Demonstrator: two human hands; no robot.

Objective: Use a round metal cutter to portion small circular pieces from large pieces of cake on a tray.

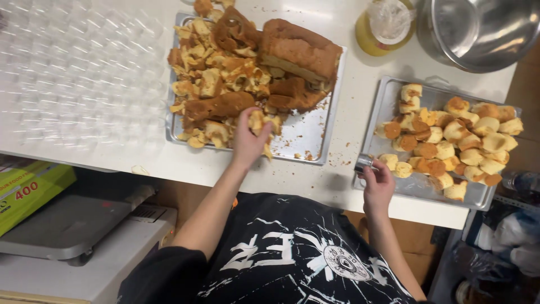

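The left hand (247,141) has its fingers curled shut around a ragged scrap of sponge cake (260,125), pale crumb with a brown crust, held just above the near edge of the left baking tray (306,141). The scrap sticks out to the right of the knuckles and hangs down a little towards the near rim; its long axis runs roughly near to far. The bare stretch of that tray lies immediately right of the fingers, and the heap of torn cake scraps (216,73) lies on the far side and to the left, touching the hand's far edge. Further off, at the far right corner of the same tray, sits a large uncut cake slab (298,48).

The right hand (377,183) is closed on a small round metal cutter (363,163), which rests at the near left corner of the right baking tray (394,95). The cut cake rounds (450,141) start just right of the cutter and spread away to the far right. So the scrap is well apart from the cutter, with bare white table (343,180) between the two trays.

The cutter is mostly covered by the fingers, so its open end probably faces down, though I cannot be sure. A metal bowl (484,28) and a yellow-lidded container (382,25) are cut off at the far edge. Rows of clear plastic cups (73,73) at the far left are washed out and hard to count.
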